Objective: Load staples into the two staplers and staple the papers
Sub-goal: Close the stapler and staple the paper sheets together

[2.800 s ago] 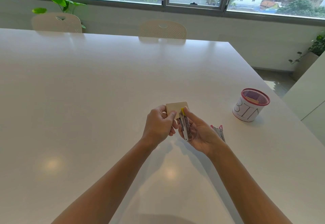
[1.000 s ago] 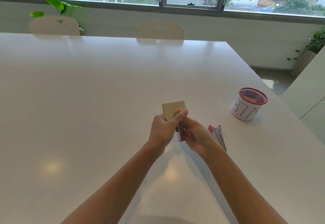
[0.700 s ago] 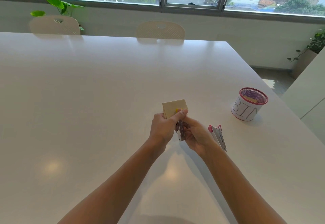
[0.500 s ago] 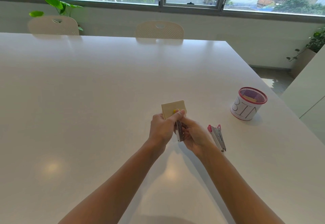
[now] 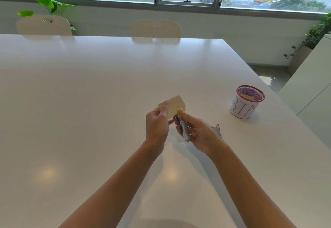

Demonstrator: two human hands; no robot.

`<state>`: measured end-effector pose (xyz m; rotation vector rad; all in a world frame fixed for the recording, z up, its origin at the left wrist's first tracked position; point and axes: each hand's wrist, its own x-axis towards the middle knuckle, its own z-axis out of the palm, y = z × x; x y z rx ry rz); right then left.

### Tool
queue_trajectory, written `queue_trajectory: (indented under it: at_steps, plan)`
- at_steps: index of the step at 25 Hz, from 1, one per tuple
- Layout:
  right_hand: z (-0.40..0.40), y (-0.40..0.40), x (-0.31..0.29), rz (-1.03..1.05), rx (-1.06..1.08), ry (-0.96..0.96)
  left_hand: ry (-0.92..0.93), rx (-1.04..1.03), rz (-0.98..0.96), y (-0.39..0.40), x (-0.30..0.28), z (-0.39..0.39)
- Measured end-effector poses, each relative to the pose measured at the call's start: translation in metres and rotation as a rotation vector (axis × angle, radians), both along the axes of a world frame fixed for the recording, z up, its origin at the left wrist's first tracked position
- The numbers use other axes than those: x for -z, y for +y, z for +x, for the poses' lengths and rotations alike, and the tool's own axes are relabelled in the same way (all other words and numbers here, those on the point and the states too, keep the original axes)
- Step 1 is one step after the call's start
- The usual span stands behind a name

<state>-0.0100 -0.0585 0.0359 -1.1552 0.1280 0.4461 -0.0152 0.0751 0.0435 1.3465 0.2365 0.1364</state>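
Just left of the bin [image 5: 246,102], well short of it, both hands are raised over the white table [image 5: 89,93]. The left hand [image 5: 157,124] pinches a small stack of tan papers [image 5: 172,107], thumb on the near face, fingers curled behind. The right hand [image 5: 198,132] wraps its fingers round a silver stapler with a yellow tip [image 5: 182,124], whose tip meets the stack's lower right corner. Nearer the bin, a second stapler with a red tip [image 5: 217,129] lies on the table, partly hidden behind the right wrist. Inside the bin sits a tan scrap.
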Motion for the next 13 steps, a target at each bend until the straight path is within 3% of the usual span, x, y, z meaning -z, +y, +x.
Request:
queue_trajectory:
  at_steps: [7, 9, 13]
  plan:
    - [-0.004, -0.065, -0.011, -0.215, 0.374, -0.07, -0.003, -0.022, -0.035, -0.008, -0.003, 0.001]
    - [-0.004, -0.084, -0.01, -0.427, 0.5, -0.11, 0.008, -0.002, -0.028, -0.011, -0.002, 0.0]
    - [-0.003, -0.108, 0.005, -1.058, 0.67, -0.193, 0.019, 0.022, -0.019, -0.015, -0.002, -0.002]
